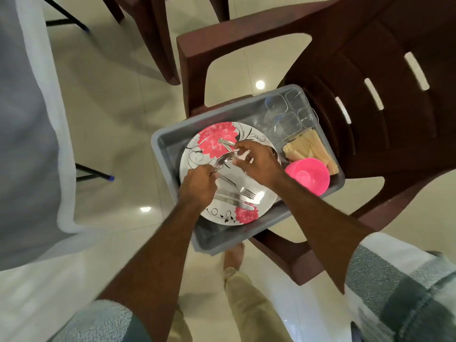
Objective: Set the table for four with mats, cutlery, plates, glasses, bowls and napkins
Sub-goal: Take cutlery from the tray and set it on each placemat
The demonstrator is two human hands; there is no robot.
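1. Glossy cream tile floor (118,124); grey tub (170,144) resting on a brown plastic chair (370,58), cloth-draped table (27,119) left of the tub
2. Inside the tub: flowered plate (197,159), fork (248,193), knife (234,201), glasses (288,112), napkins (311,148), pink bowl (308,176)
3. Left hand (198,185) curled round a spoon (223,160) over the plate
4. Right hand (256,161) pinching cutlery (225,142) above the plate

Both bare forearms reach forward and down over the flowered plate (229,174), sleeves pushed up past the elbows. The left hand (197,185) has curled fingers gripping cutlery handles above the plate's centre. The right hand (256,161), just beside it, pinches a spoon (223,159) between thumb and fingertips.
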